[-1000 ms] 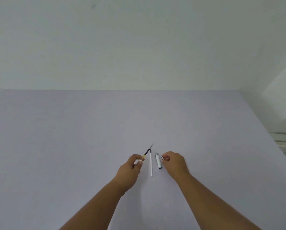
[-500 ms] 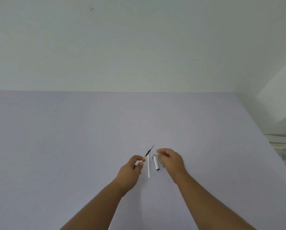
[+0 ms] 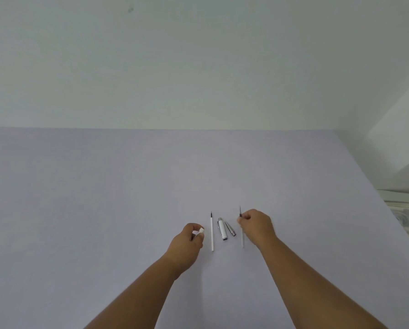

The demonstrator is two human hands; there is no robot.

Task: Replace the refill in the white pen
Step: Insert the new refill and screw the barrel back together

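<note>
Pen apart, two refills.
White refill (image 3: 212, 235) flat just right of left hand (image 3: 186, 242); white barrel (image 3: 222, 229) and silver tip (image 3: 230, 228) between hands; second refill (image 3: 242, 230) pinched in right hand (image 3: 257, 225).

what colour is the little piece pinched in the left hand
White. The small cap-like piece at the left hand's fingertips shows only in the head view.

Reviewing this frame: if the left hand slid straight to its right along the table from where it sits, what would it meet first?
The left hand, pinching a small white cap, would most likely meet the white refill lying on the table beside it, before the pen barrel. Height above the table is unclear.
</note>
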